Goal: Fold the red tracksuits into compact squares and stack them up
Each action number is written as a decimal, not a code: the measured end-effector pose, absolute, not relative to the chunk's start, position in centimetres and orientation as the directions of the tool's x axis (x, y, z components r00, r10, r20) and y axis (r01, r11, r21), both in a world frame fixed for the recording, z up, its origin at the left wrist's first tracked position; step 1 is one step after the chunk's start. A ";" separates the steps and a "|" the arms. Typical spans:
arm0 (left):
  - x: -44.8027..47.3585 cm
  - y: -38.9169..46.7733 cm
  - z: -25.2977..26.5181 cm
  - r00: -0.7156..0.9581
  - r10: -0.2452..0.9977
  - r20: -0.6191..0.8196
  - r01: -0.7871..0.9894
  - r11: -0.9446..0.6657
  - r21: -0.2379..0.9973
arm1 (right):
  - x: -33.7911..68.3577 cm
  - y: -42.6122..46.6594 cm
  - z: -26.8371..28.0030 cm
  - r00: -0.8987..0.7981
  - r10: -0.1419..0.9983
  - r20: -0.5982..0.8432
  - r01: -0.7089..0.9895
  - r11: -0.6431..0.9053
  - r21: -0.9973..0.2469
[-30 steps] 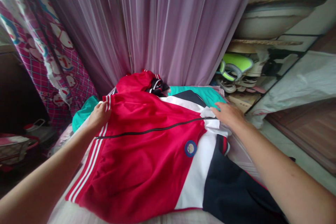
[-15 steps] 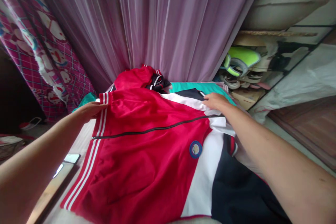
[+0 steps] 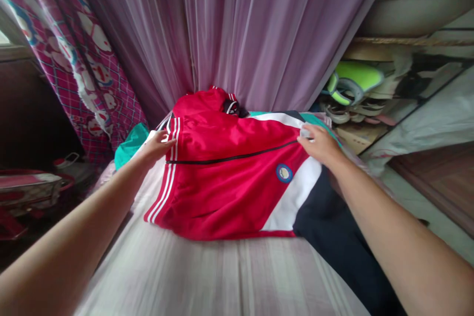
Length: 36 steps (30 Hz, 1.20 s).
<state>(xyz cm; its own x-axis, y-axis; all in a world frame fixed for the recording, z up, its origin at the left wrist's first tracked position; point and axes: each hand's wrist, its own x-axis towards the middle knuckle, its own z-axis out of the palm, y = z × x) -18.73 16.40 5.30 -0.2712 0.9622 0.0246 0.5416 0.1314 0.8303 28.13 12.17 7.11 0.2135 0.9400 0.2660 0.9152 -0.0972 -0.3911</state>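
Observation:
A red zip-up track jacket (image 3: 229, 192) with white and dark panels lies spread sideways on the bed. Its striped hem is to the left, and a round blue-edged badge (image 3: 284, 173) sits near the collar end. At the upper part of the hem, my left hand (image 3: 157, 145) is closed on the fabric beside the white stripes. My right hand (image 3: 320, 144) pinches the jacket at the collar, near the zip's end, with a bit of white material between thumb and fingers. One dark sleeve runs toward me under my right forearm.
Behind the jacket are a heap of red clothing (image 3: 200, 102) and a purple curtain (image 3: 237, 34). Teal cloth (image 3: 131, 145) lies at the left. Striped bedding (image 3: 207, 276) shows in front. A shelf at the right holds shoes (image 3: 338, 114) and a lime-green item (image 3: 357, 76).
The jacket has moved away from me and lies flatter, showing bedding in front. Both hands went with it, the right now nearer the zip's end. The phone-like object at left is out of sight.

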 end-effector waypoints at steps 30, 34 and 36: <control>-17.6 -3.2 5.1 -0.181 0.942 0.282 0.209 -0.244 0.947 | 32.7 -10.2 8.6 0.022 0.958 0.287 0.998 -0.035 0.042; -18.8 -5.2 3.6 -0.107 0.984 0.145 0.417 -0.088 0.905 | 33.8 -11.2 6.4 -0.027 0.996 0.085 0.997 0.020 0.076; -19.2 -6.7 1.8 -0.104 0.994 0.042 0.483 0.013 0.875 | 33.7 -11.7 4.3 -0.036 0.998 -0.054 0.996 0.041 0.083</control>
<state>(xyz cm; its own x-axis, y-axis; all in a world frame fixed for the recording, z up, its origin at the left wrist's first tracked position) -19.17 -6.69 1.82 -0.1038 0.9937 0.0423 0.4832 0.0133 0.8754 33.69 -11.70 4.29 -0.0364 0.9979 -0.0535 0.9957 0.0407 0.0830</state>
